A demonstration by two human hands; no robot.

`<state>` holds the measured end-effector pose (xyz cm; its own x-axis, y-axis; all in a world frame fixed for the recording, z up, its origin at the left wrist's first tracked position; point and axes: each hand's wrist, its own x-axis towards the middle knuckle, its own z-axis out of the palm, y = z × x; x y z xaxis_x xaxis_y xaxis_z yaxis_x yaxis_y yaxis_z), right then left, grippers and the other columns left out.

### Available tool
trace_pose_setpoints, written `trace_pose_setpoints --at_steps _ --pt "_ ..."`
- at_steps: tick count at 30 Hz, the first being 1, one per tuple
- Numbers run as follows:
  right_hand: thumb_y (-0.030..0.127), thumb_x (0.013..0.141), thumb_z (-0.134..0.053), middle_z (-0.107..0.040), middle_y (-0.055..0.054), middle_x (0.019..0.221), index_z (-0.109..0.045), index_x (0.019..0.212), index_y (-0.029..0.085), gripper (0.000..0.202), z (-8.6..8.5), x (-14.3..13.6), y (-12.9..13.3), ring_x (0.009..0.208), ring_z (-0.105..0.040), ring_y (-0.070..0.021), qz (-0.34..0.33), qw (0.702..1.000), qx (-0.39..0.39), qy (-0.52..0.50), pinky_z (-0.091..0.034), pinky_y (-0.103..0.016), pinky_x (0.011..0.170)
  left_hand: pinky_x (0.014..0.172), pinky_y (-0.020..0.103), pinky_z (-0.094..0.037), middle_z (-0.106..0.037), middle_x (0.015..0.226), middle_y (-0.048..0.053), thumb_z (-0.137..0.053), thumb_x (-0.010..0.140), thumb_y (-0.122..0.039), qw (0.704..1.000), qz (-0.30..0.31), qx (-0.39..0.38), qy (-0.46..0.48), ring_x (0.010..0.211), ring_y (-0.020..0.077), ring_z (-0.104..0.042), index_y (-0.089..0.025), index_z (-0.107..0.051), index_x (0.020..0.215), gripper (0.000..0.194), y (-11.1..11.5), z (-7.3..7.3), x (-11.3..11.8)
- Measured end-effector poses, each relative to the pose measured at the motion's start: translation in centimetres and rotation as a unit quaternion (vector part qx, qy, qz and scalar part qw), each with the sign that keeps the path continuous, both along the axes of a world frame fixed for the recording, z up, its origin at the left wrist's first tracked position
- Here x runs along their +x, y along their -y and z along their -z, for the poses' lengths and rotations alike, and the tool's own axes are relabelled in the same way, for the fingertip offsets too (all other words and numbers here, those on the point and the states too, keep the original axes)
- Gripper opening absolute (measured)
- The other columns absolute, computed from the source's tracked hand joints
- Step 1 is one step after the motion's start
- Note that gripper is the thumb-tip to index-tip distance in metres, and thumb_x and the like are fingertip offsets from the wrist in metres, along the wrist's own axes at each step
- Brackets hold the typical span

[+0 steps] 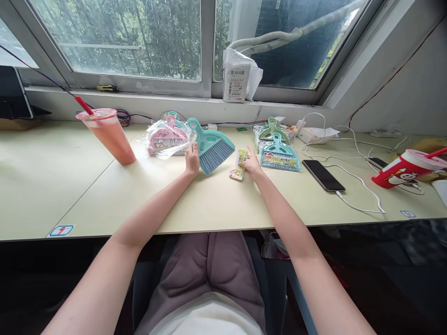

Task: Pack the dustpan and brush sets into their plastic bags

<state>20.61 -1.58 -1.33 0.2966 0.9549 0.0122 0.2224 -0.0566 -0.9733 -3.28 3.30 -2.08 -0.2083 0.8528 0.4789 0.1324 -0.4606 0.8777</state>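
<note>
My left hand is closed round the side of a teal mini dustpan and brush set, which I hold tilted, its grey bristles toward me. My right hand pinches a small printed card, yellow-green and folded, just above the table. To the left lies a clear plastic bag with pink and teal dustpan sets inside. Right of my right hand, a teal dustpan set with a printed label leans in front of a green one; both look wrapped in plastic.
A tall pink drink cup with a red straw stands at left. At right lie a phone on a white charging cable, a red cup and a white box. A pale table ends before my lap; a window sill runs behind.
</note>
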Motion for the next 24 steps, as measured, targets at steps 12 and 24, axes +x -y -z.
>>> trace_pose_setpoints --at_steps 12,24 --pt "0.041 0.084 -0.066 -0.060 -0.004 0.132 -0.059 0.123 0.033 0.041 -3.0 -4.8 3.8 0.126 -0.050 -0.0223 -0.089 0.963 0.247 0.067 -0.051 -0.036 0.099 0.095 0.041 -0.046 -0.056 0.130 0.013 -0.044 0.095 -0.056 0.976 0.018 0.136 -0.172 0.113 0.0252 -0.059 -0.025 -0.050 0.124 0.043 6.4 -2.7 2.8" --pt "0.039 0.073 -0.078 -0.066 0.000 0.104 -0.039 0.116 0.031 0.058 -2.3 -6.2 3.9 0.096 -0.067 -0.0150 -0.023 0.967 0.240 -0.086 -0.055 -0.027 0.080 0.085 0.031 -0.049 -0.057 0.127 0.011 -0.040 0.097 -0.053 0.936 0.094 0.194 -0.277 0.110 0.0224 -0.060 -0.024 -0.052 0.131 0.047 7.7 -2.5 3.6"
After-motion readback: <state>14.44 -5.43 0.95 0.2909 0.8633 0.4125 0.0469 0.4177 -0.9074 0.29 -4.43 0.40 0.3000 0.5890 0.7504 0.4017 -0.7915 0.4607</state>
